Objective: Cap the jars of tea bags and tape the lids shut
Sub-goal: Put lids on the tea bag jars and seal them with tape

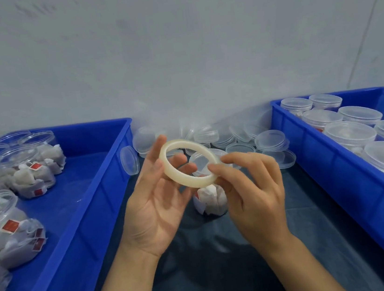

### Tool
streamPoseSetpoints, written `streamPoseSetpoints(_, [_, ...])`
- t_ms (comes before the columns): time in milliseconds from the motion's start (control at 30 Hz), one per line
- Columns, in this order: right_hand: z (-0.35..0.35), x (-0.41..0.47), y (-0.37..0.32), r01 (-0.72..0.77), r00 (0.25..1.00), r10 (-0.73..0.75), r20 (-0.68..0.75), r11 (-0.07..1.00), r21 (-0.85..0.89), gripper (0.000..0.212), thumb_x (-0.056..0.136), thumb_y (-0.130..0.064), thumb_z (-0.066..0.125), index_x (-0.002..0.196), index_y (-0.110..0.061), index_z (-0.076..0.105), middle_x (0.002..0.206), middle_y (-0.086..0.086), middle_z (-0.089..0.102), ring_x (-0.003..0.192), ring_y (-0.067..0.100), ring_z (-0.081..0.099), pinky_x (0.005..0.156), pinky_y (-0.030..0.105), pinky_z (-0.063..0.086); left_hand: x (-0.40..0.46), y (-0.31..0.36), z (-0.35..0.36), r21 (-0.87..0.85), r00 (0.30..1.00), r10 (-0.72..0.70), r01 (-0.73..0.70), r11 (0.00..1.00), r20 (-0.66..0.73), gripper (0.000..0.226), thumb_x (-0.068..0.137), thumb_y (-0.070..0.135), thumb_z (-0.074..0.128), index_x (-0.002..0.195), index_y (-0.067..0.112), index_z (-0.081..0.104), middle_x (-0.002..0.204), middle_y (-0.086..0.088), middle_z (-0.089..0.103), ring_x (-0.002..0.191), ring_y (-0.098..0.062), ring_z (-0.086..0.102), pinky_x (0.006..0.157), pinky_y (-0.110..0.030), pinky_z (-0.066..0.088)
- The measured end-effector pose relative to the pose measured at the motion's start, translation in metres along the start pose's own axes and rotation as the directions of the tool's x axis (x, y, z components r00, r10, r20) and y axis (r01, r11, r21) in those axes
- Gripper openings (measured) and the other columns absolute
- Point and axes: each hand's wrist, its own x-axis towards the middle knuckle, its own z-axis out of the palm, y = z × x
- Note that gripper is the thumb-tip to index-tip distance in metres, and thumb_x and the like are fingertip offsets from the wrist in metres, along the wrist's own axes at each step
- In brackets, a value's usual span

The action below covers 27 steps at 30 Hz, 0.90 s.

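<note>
**A:** Where do I stand?

**B:** I hold a roll of clear tape [189, 161] over the capped jar of tea bags [209, 199] at centre. My left hand [155, 199] cradles the roll, fingers curled through its core; my right hand [250, 186] pinches its rim at 4 o'clock, apparently feeling for the free end.

**A:** Done so far?

**B:** The blue bin at 3 o'clock [335, 163] holds lidded jars [349, 133]; whether they are taped, I cannot tell.

**A:** Left?

**B:** The blue bin at 9 o'clock [91, 202] holds open jars of tea bags [28, 171]. Loose lids [269, 138] lie at 12 o'clock. I judge the task roughly midway.
</note>
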Motion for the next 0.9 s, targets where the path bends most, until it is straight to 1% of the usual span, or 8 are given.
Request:
streamPoseSetpoints(133, [0.0,0.001,0.005,-0.05,0.997,0.047,0.069,0.998,0.034,0.02,0.107,-0.022,0.064,0.106,-0.012,0.082,0.112,0.0,0.069,0.096,0.021,0.057,0.078,0.044,0.052,0.001,-0.006,0.005,0.127,1.0,0.001,-0.001,0.992,-0.002,0.068,0.083,0.038,0.089,0.145,0.032,0.061,0.117,-0.01,0.071,0.109,-0.028,0.07,0.106,-0.053,0.054])
streamPoseSetpoints(267, [0.002,0.0,0.006,-0.132,0.967,0.115,0.226,0.989,0.062,0.019,0.095,-0.005,0.069,0.11,-0.012,0.078,0.112,0.0,0.069,0.096,0.025,0.058,0.079,0.046,0.051,0.001,-0.013,0.009,0.309,0.994,0.104,-0.089,0.947,-0.032,0.068,0.087,0.022,0.08,0.149,0.028,0.055,0.115,-0.013,0.075,0.11,-0.032,0.073,0.1,-0.052,0.059])
streamPoseSetpoints(400, [-0.003,0.002,0.001,-0.185,0.937,0.124,0.325,0.969,0.162,0.052,0.076,0.011,0.065,0.12,-0.016,0.074,0.119,-0.004,0.064,0.105,0.023,0.056,0.088,0.042,0.049,-0.002,-0.015,0.013,0.49,0.965,0.262,-0.245,0.837,0.035,0.064,0.09,0.016,0.083,0.146,0.033,0.057,0.116,-0.015,0.078,0.112,-0.032,0.075,0.096,-0.042,0.061])
streamPoseSetpoints(500, [-0.006,0.003,-0.005,-0.344,0.911,0.239,0.335,0.889,0.302,0.053,0.073,0.003,0.058,0.118,-0.019,0.075,0.118,-0.007,0.062,0.114,0.02,0.056,0.097,0.034,0.046,-0.004,-0.021,0.014,0.653,0.932,0.322,-0.348,0.672,0.165,0.075,0.097,0.009,0.074,0.158,0.038,0.041,0.115,-0.005,0.079,0.116,-0.026,0.074,0.098,-0.032,0.058])
streamPoseSetpoints(633, [-0.008,0.007,-0.006,-0.508,0.86,0.399,0.318,0.721,0.471,0.032,0.091,-0.006,0.057,0.105,-0.027,0.076,0.109,-0.005,0.066,0.11,0.027,0.062,0.093,0.042,0.048,-0.006,-0.036,0.011,0.875,0.887,0.36,-0.398,0.277,0.289,0.093,0.098,0.006,0.071,0.169,0.033,0.018,0.119,0.011,0.077,0.119,-0.013,0.071,0.102,-0.023,0.053])
streamPoseSetpoints(767, [-0.009,0.011,-0.005,-0.606,0.785,0.525,0.329,0.543,0.581,0.021,0.101,-0.03,0.055,0.1,-0.021,0.074,0.101,0.005,0.07,0.095,0.024,0.066,0.087,0.046,0.052,-0.007,-0.046,0.007,0.886,0.798,0.425,-0.464,-0.022,0.428,0.069,0.095,0.007,0.069,0.158,0.017,0.045,0.121,0.015,0.074,0.11,-0.003,0.065,0.094,-0.035,0.056])
streamPoseSetpoints(833, [-0.01,0.012,-0.005,-0.636,0.746,0.571,0.344,0.456,0.623,0.035,0.102,-0.037,0.051,0.105,-0.013,0.075,0.103,0.014,0.07,0.097,0.025,0.067,0.088,0.045,0.053,-0.005,-0.049,0.004,0.885,0.79,0.421,-0.46,-0.072,0.445,0.036,0.094,0.009,0.07,0.13,0.013,0.074,0.115,0.014,0.073,0.105,-0.003,0.063,0.087,-0.042,0.056])
streamPoseSetpoints(900, [-0.012,0.015,-0.006,-0.649,0.718,0.591,0.367,0.377,0.66,0.038,0.105,-0.035,0.051,0.107,-0.006,0.075,0.104,0.018,0.072,0.099,0.033,0.067,0.088,0.048,0.053,-0.004,-0.05,0.001,0.902,0.817,0.4,-0.428,-0.063,0.415,0.019,0.095,0.008,0.069,0.109,0.013,0.08,0.119,0.012,0.074,0.108,-0.009,0.066,0.087,-0.046,0.055])
